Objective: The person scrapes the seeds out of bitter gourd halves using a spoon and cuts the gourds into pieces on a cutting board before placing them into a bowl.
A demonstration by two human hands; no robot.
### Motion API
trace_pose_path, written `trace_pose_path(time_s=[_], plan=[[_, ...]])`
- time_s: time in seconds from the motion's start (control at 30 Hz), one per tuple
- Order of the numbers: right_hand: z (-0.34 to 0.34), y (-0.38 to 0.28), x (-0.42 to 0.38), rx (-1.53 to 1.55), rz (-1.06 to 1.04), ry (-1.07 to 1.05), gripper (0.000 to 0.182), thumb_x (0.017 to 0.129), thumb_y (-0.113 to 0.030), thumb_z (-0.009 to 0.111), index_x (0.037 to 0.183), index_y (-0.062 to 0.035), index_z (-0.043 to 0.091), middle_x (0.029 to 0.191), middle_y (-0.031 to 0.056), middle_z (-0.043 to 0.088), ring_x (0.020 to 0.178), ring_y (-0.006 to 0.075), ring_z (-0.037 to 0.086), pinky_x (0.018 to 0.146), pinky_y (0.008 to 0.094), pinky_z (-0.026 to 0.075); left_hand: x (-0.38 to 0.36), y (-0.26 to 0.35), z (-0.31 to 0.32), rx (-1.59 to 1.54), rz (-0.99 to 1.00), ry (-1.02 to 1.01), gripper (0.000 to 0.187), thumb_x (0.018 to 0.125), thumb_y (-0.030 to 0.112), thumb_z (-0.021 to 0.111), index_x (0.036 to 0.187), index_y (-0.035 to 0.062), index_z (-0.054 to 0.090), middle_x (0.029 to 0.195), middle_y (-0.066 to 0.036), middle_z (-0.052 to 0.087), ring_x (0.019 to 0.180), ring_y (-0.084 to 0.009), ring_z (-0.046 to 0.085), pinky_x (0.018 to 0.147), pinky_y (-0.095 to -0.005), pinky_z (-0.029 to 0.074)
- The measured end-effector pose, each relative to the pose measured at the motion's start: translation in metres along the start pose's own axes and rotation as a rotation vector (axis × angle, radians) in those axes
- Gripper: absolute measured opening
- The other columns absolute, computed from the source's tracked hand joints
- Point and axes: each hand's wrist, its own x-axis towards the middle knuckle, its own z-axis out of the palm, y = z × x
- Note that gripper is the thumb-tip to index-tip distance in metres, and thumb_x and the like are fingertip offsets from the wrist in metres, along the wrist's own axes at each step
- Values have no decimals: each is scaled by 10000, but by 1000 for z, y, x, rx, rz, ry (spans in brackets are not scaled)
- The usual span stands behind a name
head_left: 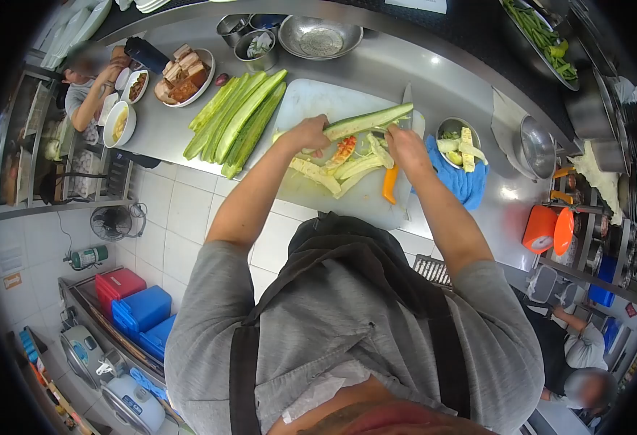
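Observation:
My left hand (308, 136) is closed around the left end of a long halved cucumber (369, 121), held slantwise over the white cutting board (311, 94). At its right end my right hand (408, 151) is closed, fingertips right at the lower edge; I cannot tell what they grip. A knife blade (407, 96) points away just beyond this hand, and an orange handle (390, 184) shows below it. Pale cucumber core strips (358, 165) and chopped red pieces (343, 152) lie on the board under the cucumber. Several cut cucumber lengths (242, 119) lie left of the board.
Right of the board, a bowl of trimmings (450, 134) stands by a blue cloth (458, 181). Farther right is a metal bowl (536, 145). A plate of meat chunks (184, 80) and a metal colander (321, 38) stand behind. Other people are at left (86, 94) and lower right (576, 344).

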Motion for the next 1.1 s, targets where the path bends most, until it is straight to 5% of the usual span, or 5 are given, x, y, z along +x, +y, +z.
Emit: trace_pose_path(time_s=[0.23, 0.37, 0.6, 0.87, 1.1], plan=[[24, -18, 53, -194, -1, -209, 189, 906, -108, 531, 965, -5, 679, 1007, 229, 689, 975, 387, 668, 844, 490, 536, -29, -5, 45, -306, 159, 139, 730, 730, 97, 706, 1414, 4, 467, 1085, -170, 668, 816, -199, 653, 660, -303, 515], [34, -54, 49, -189, -90, -405, 218, 867, -114, 578, 1005, -15, 715, 1041, 204, 697, 995, 365, 673, 851, 459, 547, -7, -29, 72, 22, 241, 477, 761, 721, 147, 741, 1425, 46, 472, 1181, -245, 661, 1039, -351, 666, 885, -399, 529], [44, -89, 32, -37, -246, -394, 268, 801, -186, 711, 1006, -15, 683, 977, 223, 697, 946, 391, 666, 847, 464, 531, -37, -20, 38, 71, 155, 357, 726, 707, 113, 717, 1397, 44, 501, 1217, -279, 628, 1112, -402, 623, 953, -422, 514], [15, -114, 48, 6, -174, -328, 315, 819, -268, 717, 1044, -47, 702, 1041, 203, 698, 1014, 343, 667, 866, 450, 542, -40, 1, 53, -1175, 195, 758, 478, 945, 263, 570, 1253, -102, 587, 1152, -167, 642, 986, -285, 652, 834, -407, 565], [5, -126, 50, -80, -253, -429, 386, 769, -325, 779, 999, -22, 711, 1063, 175, 707, 1017, 323, 673, 874, 430, 549, -40, -3, 41, -1309, 155, 642, 549, 982, 442, 561, 1102, -83, 668, 1020, -146, 663, 845, -225, 635, 710, -322, 529]])
